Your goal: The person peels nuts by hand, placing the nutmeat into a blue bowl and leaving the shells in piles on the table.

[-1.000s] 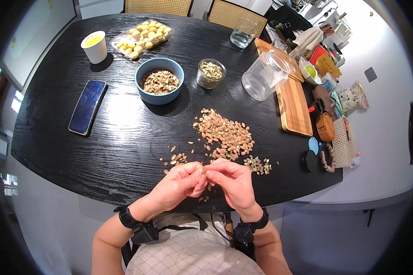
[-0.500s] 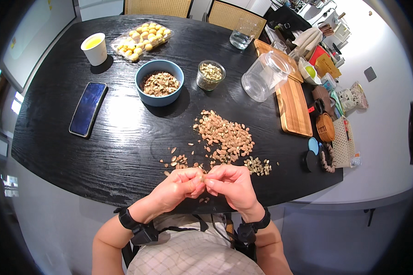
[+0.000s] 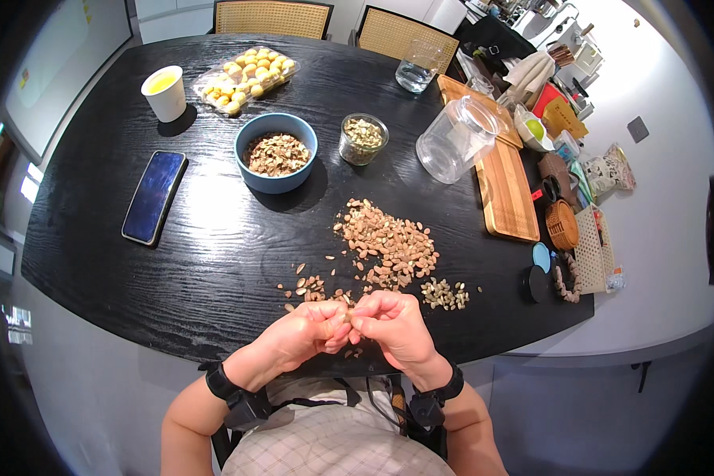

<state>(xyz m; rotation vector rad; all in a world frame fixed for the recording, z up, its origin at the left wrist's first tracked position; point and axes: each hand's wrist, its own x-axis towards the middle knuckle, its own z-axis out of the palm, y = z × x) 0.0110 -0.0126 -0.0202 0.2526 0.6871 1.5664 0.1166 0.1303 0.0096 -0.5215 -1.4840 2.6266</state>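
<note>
The dark marks on the orange-brown card (image 3: 564, 117) and the print on the pale packet (image 3: 609, 172) are too small to make out. Over the near part of the black table (image 3: 214, 305), the left hand (image 3: 305, 329) and right hand (image 3: 401, 329) meet, fingertips pinching one small seed (image 3: 347, 316) — half hidden between them — and partly covering the scattered brown pieces (image 3: 315, 287).

Left hand (image 3: 301, 335), right hand (image 3: 399, 329), seed (image 3: 347, 317) between

Fingertips (image 3: 360, 324) partly hide the small pinched piece (image 3: 347, 317).
</note>
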